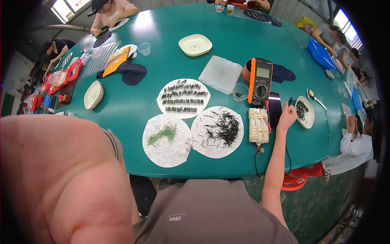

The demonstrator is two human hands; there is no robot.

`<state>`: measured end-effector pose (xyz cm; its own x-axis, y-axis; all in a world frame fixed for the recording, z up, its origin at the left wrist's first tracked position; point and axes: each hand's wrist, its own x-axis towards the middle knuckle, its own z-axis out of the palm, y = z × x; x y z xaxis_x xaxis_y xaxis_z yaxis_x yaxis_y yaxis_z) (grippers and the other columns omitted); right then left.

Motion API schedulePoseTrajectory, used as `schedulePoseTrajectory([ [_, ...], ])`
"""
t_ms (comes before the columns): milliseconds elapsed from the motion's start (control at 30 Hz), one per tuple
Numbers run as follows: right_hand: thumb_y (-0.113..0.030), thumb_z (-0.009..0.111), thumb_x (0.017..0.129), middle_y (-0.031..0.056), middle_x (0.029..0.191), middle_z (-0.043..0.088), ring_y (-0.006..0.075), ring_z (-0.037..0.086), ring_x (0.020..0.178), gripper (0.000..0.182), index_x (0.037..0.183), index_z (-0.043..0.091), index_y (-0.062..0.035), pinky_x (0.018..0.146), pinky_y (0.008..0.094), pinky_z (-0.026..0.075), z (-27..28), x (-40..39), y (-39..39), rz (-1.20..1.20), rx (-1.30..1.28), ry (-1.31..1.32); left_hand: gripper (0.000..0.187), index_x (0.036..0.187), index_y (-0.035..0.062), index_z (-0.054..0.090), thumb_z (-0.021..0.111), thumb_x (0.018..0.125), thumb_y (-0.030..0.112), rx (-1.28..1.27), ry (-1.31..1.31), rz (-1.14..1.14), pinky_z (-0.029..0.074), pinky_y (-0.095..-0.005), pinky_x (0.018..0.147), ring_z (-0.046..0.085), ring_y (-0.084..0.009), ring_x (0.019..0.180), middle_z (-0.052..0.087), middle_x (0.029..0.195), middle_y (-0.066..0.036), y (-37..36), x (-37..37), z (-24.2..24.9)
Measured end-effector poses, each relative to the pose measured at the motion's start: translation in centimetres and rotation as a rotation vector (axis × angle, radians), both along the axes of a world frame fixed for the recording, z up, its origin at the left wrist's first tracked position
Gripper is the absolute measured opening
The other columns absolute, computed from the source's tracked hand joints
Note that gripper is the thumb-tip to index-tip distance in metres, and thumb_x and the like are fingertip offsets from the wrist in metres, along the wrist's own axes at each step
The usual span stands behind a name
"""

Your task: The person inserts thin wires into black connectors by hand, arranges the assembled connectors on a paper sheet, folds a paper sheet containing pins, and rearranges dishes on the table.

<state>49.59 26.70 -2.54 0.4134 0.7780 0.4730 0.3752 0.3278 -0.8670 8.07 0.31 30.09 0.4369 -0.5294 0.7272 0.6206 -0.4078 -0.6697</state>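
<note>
- Two hands belong to the wearer. The left hand (61,183) is raised close to the lens, filling the lower left of the head view as a blurred mass; whether its fingers are curled or spread cannot be told, and nothing is seen in it.
- The right hand (287,116) reaches forward over the green table (162,36), fingers bunched and pinching a black test probe (291,100) at its tip; the lead (287,156) trails back toward the table edge.
- The held probe lies just left of a small oval dish of dark pins (303,111), which sits to the right of the fingertips, almost touching them. The right hand is by far the nearer of the two.
- Just left of that hand lie a dark phone (275,109) and an orange-cased multimeter (260,81), its long axis running away from the wearer; below it sits a pale ribbed block (258,126).
- Three round white papers lie further left: one with rows of sorted pins (183,97), one with a loose pile of dark pins (221,129), one with greenish pins (162,134).
- Other people work around the far rim.
</note>
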Motion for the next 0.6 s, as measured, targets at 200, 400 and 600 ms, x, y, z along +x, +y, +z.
schedulePoseTrajectory([
  [200, -0.008, 0.065, 0.096, -0.0043, 0.065, 0.018, 0.0075, 0.020, 0.062, 0.053, 0.069, 0.019, -0.0087, 0.054, 0.0319, 0.018, -0.5, 0.7, 0.2, 0.012, -0.004, -0.031, 0.039, 0.120, -0.0052, 0.058, 0.056, 0.100, 0.028, -0.036, -0.072, 0.053, 0.046, -0.0290, 0.067, 0.059, -0.0194, 0.079, 0.063, 0.094, -0.013, -0.7, 0.7, -0.9],
  [400, -0.009, 0.067, 0.095, -0.0062, 0.063, 0.020, 0.0064, 0.019, 0.060, 0.055, 0.064, 0.021, -0.0104, 0.053, 0.0309, 0.017, -0.8, 0.7, 0.8, 0.020, -0.063, 0.058, 0.033, 0.119, -0.0037, 0.059, 0.056, 0.101, 0.023, -0.027, -0.109, 0.145, 0.047, -0.0275, 0.066, 0.059, -0.0177, 0.077, 0.064, 0.093, -0.012, -2.8, 1.1, -1.3],
  [600, -0.009, 0.067, 0.095, -0.0067, 0.062, 0.020, 0.0061, 0.019, 0.059, 0.055, 0.064, 0.021, -0.0109, 0.053, 0.0307, 0.016, -1.3, 1.2, 1.1, 0.037, -0.085, 0.092, 0.027, 0.118, -0.0023, 0.061, 0.056, 0.101, 0.018, -0.176, -0.335, 0.220, 0.047, -0.0260, 0.064, 0.059, -0.0160, 0.076, 0.066, 0.091, -0.011, -2.1, -1.0, -4.8],
])
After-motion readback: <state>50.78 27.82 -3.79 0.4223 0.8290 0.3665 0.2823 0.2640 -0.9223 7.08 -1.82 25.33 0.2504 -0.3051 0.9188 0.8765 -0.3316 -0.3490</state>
